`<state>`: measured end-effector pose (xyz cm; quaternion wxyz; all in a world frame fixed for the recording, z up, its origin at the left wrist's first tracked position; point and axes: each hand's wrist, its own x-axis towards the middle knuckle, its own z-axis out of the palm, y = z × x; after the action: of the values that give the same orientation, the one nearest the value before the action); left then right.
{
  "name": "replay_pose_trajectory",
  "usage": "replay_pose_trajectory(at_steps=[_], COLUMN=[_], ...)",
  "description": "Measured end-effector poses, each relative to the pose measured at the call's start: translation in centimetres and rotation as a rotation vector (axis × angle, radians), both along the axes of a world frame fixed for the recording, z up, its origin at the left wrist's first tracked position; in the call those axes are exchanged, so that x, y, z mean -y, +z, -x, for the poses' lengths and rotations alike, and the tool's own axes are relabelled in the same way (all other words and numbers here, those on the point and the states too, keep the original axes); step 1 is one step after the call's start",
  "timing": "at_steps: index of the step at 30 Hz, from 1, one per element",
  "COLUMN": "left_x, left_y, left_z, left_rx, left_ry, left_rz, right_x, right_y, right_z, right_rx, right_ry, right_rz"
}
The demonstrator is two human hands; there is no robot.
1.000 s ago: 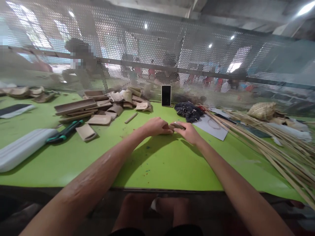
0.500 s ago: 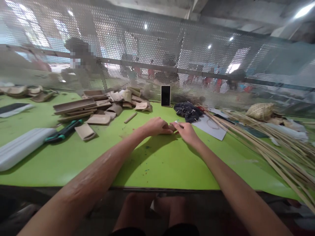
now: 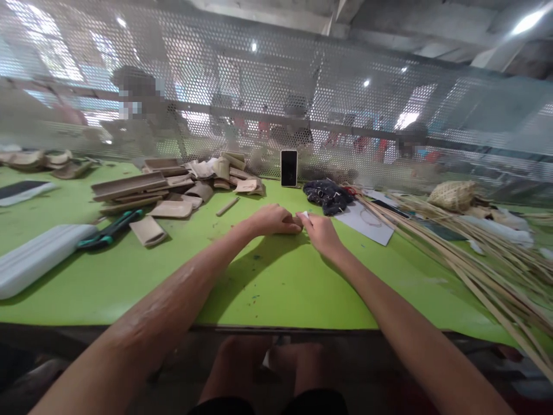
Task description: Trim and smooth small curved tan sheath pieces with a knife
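Observation:
Both my hands meet at the middle of the green table (image 3: 268, 288). My left hand (image 3: 274, 219) lies curled, palm down, with its fingers closed over a small tan piece that is mostly hidden. My right hand (image 3: 318, 230) is pressed up against it, fingers closed on the same small piece (image 3: 302, 218), of which only a pale tip shows between the hands.
A pile of tan bamboo pieces (image 3: 173, 187) lies at the back left, with green-handled pliers (image 3: 108, 230) and a white case (image 3: 38, 259) nearer the left. A phone (image 3: 288, 168) leans on the mesh screen. Dark cloth (image 3: 328, 195), grey paper (image 3: 367, 222) and long bamboo strips (image 3: 475, 259) fill the right.
My right hand has slid left, closer against my left hand, covering more of the small piece. The view has shifted slightly.

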<state>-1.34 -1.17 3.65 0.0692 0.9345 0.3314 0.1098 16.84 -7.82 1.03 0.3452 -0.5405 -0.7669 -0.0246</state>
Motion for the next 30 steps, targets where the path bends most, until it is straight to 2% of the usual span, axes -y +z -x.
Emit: replay_pose_trajectory(at_steps=[15, 22, 26, 30], left_x=[-0.3, -0.2, -0.2, -0.1], left_y=[-0.3, -0.3, -0.3, -0.4], left_z=[0.0, -0.1, 0.0, 0.0], left_rx=[0.012, 0.026, 0.021, 0.019], left_ry=[0.007, 0.028, 0.021, -0.003], left_rz=[0.030, 0.027, 0.011, 0.005], right_x=[0.4, 0.4, 1.5, 1.2], right_y=[0.6, 0.6, 1.0, 0.8], right_z=[0.0, 0.3, 0.4, 0.8], right_rx=[0.103, 0.113, 0.072, 0.033], right_ry=[-0.014, -0.043, -0.055, -0.017], right_rz=[-0.030, 0.013, 0.029, 0.051])
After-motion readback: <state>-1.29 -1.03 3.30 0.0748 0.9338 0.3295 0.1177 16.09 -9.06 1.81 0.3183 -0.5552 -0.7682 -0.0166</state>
